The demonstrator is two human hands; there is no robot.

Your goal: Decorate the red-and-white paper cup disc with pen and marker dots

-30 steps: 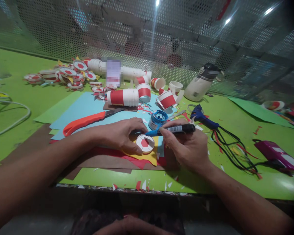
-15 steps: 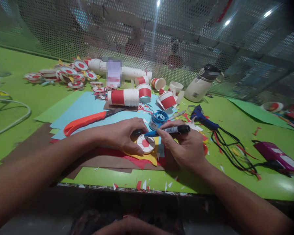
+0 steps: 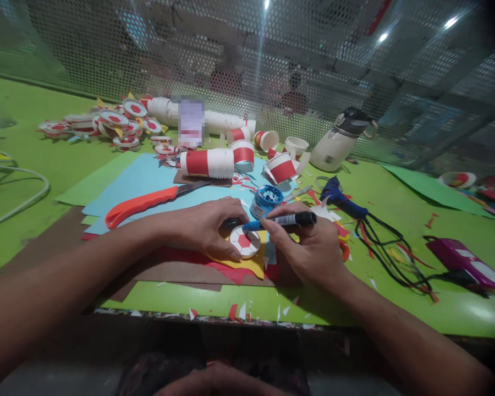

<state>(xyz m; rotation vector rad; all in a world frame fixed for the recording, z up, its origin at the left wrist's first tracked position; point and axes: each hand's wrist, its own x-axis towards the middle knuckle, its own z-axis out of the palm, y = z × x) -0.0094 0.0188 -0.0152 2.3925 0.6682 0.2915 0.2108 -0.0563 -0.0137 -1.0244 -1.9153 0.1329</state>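
Observation:
My left hand grips the left edge of a small white paper disc between thumb and fingers. The disc carries a red hexagon and dark lines running out to its rim. In my right hand is a blue and black marker pen, its tip touching the upper part of the disc. Under the disc lie yellow paper and red paper on a brown sheet. Just beyond the pen stands a small open jar of blue stuff. Scissors with orange handles rest left of the jar.
Paper cups lie behind the jar. Several finished-looking discs are heaped at the back left. A white jug leans by the mesh screen. On the right are a blue glue gun, black cord and a purple box. Paper scraps litter the front edge.
The pen and my right hand have shifted very slightly left, with the tip still on the disc. My left hand keeps its grip on the disc.

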